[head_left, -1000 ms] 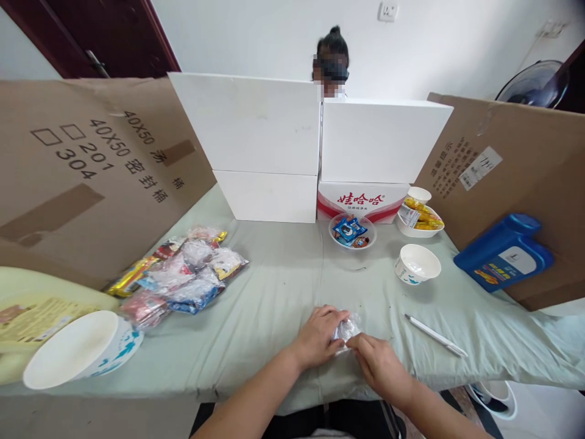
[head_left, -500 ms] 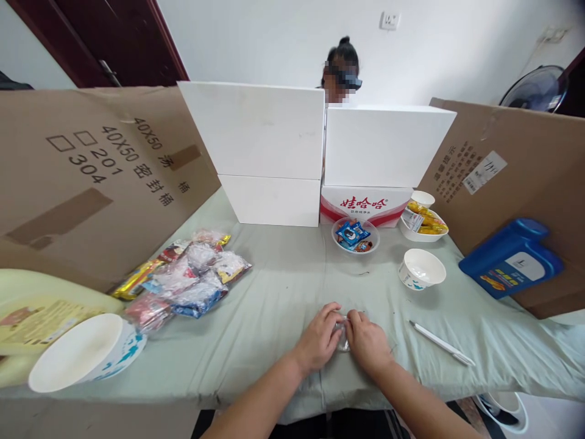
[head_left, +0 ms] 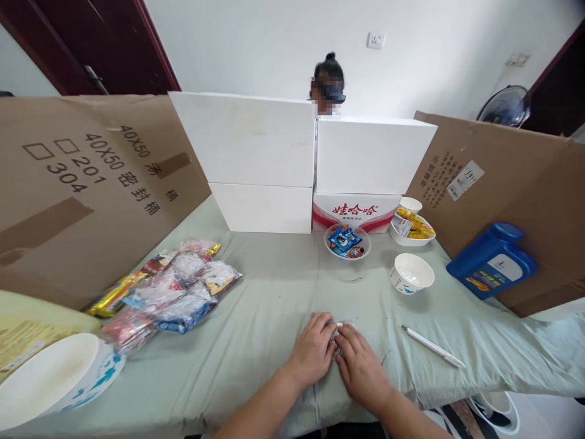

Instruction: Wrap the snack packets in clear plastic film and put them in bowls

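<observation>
At the near middle of the table my left hand [head_left: 314,349] and my right hand [head_left: 362,367] meet, fingertips almost touching. Both hands are closed, pinching a small clear plastic wrapper [head_left: 339,328]. Most of the wrapper is hidden under my fingers, so I cannot tell whether anything is inside it. A white pen [head_left: 433,346] lies to the right of my right hand. Farther off stand a small white paper bowl [head_left: 412,274] with a blue pattern and a clear bowl [head_left: 367,251] of blue and brown wrapped snacks.
Wrapped packets [head_left: 183,286] are piled at left, beside a large white bowl [head_left: 50,378] and a yellow jug [head_left: 31,329]. White boxes [head_left: 265,146] stand at the back, cardboard panels [head_left: 91,183] at both sides. A blue bottle [head_left: 493,262] leans right. A person [head_left: 329,79] is behind the boxes.
The view has shifted slightly to the right and up. My right fingers have flattened over the wrapper, covering more of it. Both hands stay together at the same place on the table.
</observation>
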`<state>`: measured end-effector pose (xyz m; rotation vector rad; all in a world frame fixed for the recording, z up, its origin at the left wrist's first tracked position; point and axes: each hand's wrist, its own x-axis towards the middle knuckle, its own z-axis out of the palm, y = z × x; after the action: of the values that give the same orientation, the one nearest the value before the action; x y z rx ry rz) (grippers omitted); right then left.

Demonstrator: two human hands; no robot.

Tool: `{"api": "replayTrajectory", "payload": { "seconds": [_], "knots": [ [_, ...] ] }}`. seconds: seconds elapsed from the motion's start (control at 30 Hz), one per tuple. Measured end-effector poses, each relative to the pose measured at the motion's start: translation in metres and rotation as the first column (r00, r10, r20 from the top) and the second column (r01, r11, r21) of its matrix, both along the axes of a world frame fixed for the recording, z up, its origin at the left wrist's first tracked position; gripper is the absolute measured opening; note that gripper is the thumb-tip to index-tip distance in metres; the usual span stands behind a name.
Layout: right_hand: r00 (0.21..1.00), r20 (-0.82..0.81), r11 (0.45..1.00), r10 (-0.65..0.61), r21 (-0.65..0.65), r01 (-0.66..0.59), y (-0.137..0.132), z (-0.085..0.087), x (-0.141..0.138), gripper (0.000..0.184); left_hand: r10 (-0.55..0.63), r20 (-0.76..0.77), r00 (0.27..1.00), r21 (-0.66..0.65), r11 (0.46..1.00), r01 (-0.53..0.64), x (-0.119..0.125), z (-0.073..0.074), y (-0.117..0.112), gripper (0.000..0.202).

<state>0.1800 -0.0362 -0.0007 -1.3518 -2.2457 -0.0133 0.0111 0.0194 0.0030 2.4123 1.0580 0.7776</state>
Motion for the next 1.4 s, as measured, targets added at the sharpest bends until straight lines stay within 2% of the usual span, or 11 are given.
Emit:
{"api": "replayTrajectory", "payload": {
  "seconds": [0.23,0.47,0.57,0.63,0.67,0.73,0.8,0.93,1.17,1.27,1.4],
  "knots": [
    [1.000,0.021,0.988,-0.019,-0.152,0.022,0.001,0.003,0.004,0.038,0.154,-0.091,0.984,0.184,0.974,-0.136,-0.028,-0.026,-0.007,0.032],
    [0.994,0.097,0.981,0.048,-0.192,-0.029,0.014,0.008,0.015,0.005,0.133,-0.120,0.984,0.284,0.954,-0.094,-0.034,-0.034,-0.003,0.028],
    [0.998,0.045,0.995,0.037,-0.097,-0.032,0.028,0.030,0.049,0.013,0.124,-0.108,0.986,0.319,0.944,-0.083,-0.035,-0.035,0.000,0.028],
    [0.995,-0.002,0.995,-0.096,0.014,0.096,0.045,0.060,0.084,0.021,0.127,-0.098,0.987,0.337,0.938,-0.087,-0.036,-0.037,0.000,0.029],
    [0.972,0.018,0.972,-0.232,0.045,0.231,0.055,0.078,0.103,0.023,0.130,-0.094,0.987,0.343,0.935,-0.091,-0.036,-0.038,0.000,0.029],
    [0.838,0.176,0.850,-0.517,-0.006,0.526,0.077,0.109,0.136,0.027,0.134,-0.090,0.987,0.348,0.933,-0.095,-0.035,-0.038,0.001,0.030],
    [0.738,0.335,0.749,-0.586,-0.122,0.651,0.100,0.127,0.159,0.029,0.137,-0.094,0.986,0.344,0.934,-0.096,-0.034,-0.037,0.000,0.030],
    [0.733,0.485,0.667,-0.478,-0.343,0.661,0.139,0.120,0.173,0.023,0.138,-0.111,0.984,0.345,0.934,-0.092,-0.033,-0.034,0.000,0.030],
    [0.765,0.596,0.435,-0.243,-0.638,0.635,0.175,0.092,0.171,0.035,0.130,-0.135,0.982,0.294,0.952,-0.085,-0.033,-0.028,-0.002,0.031],
    [0.768,0.597,0.415,-0.231,-0.653,0.633,0.176,0.096,0.170,0.035,0.124,-0.124,0.985,0.231,0.968,-0.093,-0.031,-0.023,-0.003,0.031],
    [0.755,0.580,0.529,-0.306,-0.556,0.642,0.163,0.118,0.170,0.026,0.110,-0.109,0.988,0.128,0.987,-0.096,-0.028,-0.015,-0.008,0.034]
  ]
}}
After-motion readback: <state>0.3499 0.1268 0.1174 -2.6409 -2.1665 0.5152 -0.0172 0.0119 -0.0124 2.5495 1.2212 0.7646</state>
